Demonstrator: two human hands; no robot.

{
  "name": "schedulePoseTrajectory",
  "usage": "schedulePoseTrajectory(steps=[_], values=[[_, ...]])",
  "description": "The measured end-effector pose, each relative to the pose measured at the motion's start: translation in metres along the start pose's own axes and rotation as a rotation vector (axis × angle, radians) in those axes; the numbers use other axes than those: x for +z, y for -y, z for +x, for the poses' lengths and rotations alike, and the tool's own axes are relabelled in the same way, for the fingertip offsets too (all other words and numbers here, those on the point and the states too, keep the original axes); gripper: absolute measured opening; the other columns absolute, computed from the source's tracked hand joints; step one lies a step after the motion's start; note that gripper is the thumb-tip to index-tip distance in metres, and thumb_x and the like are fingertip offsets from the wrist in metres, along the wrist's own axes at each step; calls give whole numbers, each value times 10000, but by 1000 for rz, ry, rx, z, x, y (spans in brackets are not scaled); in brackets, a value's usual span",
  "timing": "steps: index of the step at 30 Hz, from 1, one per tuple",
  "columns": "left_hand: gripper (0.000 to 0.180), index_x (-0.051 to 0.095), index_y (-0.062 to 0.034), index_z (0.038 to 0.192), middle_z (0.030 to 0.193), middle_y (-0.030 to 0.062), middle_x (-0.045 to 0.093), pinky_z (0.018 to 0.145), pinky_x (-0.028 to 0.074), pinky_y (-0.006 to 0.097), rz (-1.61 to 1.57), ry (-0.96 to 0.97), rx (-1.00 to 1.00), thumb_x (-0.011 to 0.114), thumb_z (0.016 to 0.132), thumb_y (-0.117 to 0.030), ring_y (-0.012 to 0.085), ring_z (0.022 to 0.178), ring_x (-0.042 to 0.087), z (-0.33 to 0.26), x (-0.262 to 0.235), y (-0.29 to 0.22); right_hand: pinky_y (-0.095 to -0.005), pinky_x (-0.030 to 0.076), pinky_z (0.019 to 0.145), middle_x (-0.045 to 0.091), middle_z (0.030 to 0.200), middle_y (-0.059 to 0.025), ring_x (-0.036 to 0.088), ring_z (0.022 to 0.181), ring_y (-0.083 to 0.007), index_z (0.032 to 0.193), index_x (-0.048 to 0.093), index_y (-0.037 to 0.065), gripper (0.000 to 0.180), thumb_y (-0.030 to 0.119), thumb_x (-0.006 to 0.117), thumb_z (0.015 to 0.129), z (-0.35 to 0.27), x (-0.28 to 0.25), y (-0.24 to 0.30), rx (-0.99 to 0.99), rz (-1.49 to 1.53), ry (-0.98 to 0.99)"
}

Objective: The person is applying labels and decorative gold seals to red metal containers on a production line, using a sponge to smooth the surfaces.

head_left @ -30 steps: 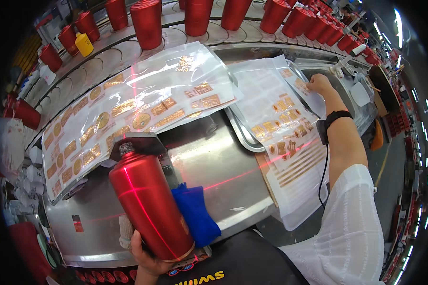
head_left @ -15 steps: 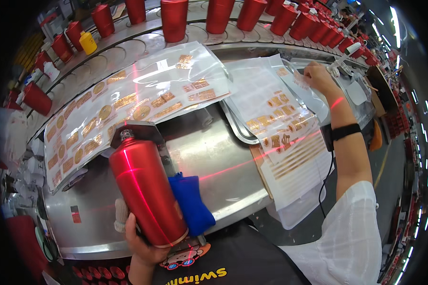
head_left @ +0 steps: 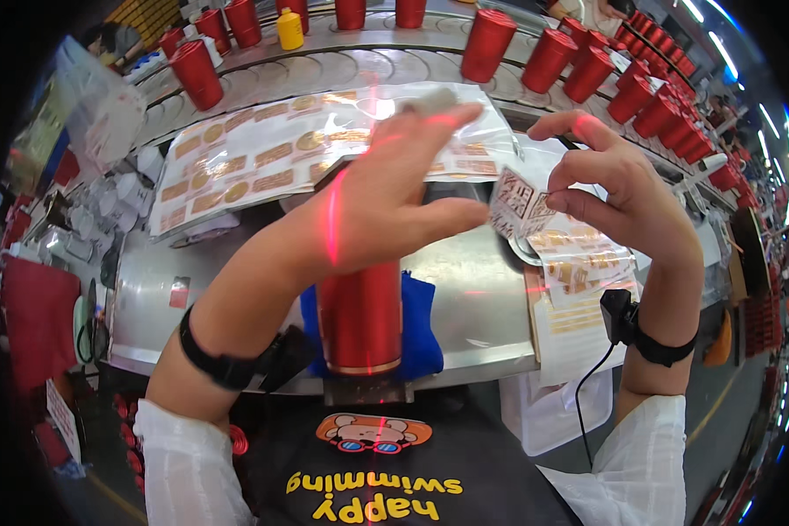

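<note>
My left hand [head_left: 390, 188] is open, its fingers spread in the air above a shiny red metal bottle [head_left: 359, 324] and covering the bottle's top. A pale knitted finger cover [head_left: 434, 101] sits on one fingertip. My right hand [head_left: 627, 180] pinches a small clear decal sheet [head_left: 519, 206] with dark printed characters between thumb and fingers. The decal hangs just right of my left thumb, apart from it. The bottle rests near the table's front edge, with a blue cloth [head_left: 422, 324] behind it. A red laser line runs over my left hand and the bottle.
Gold decal sheets [head_left: 245, 162] lie across the back of the metal table [head_left: 473, 307]. More decal sheets [head_left: 579, 263] are on the right. Red bottles [head_left: 486, 44] and a yellow bottle [head_left: 289, 29] line the conveyor behind. A white plastic bin [head_left: 561, 408] is below the right edge.
My left hand has let go of the bottle and risen above it. The bottle now stands more upright. My right hand has come back from the far right sheets with a decal.
</note>
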State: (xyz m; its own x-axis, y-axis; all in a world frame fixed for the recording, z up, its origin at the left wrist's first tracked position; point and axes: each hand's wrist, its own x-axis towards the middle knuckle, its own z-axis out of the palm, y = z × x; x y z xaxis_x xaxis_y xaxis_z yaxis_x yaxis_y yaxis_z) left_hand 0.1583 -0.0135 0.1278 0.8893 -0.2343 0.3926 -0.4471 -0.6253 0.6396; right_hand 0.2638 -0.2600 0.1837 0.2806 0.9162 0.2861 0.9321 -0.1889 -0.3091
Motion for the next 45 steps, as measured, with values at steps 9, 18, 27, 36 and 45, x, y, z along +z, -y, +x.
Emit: schedulePoseTrajectory(steps=[9, 18, 27, 36, 45], values=[[97, 615, -47, 926, 880, 74, 562, 896, 374, 346, 106, -48, 121, 627, 891, -136, 225, 933, 498, 8, 17, -6, -342, 475, 770, 593, 1098, -96, 601, 870, -239, 862, 619, 9, 135, 106, 711, 848, -13, 15, -8, 83, 102, -62], [53, 578, -16, 857, 769, 75, 500, 774, 381, 324, -101, -180, -166, 596, 851, -66, 193, 794, 470, -31, -4, -18, -381, 501, 731, 620, 1029, -163, 627, 825, -263, 864, 661, -2, 234, 232, 678, 876, -135, 5, -201, 967, -209, 68], [60, 584, -4, 883, 790, 30, 520, 784, 379, 283, -150, -197, -325, 594, 880, -63, 134, 759, 460, -55, -6, -12, -495, 483, 953, 558, 1211, -162, 540, 1140, -395, 1058, 697, 91, 317, 353, 584, 921, -189, 54, -248, 1296, -709, 88], [82, 614, -22, 871, 806, 99, 537, 800, 387, 344, -37, -151, -191, 605, 869, -104, 229, 849, 484, -27, 11, -6, -373, 481, 913, 586, 1234, -167, 588, 1106, -340, 1127, 668, 27, 340, 220, 723, 853, -49, 26, -98, 273, -2, -242], [74, 612, -34, 892, 799, 130, 551, 1013, 353, 434, 226, -253, 55, 607, 839, -86, 314, 850, 524, -28, 16, -3, -341, 481, 793, 618, 1164, -122, 604, 963, -252, 867, 622, 13, 110, 70, 712, 839, 32, 83, 10, -36, 324, -201]])
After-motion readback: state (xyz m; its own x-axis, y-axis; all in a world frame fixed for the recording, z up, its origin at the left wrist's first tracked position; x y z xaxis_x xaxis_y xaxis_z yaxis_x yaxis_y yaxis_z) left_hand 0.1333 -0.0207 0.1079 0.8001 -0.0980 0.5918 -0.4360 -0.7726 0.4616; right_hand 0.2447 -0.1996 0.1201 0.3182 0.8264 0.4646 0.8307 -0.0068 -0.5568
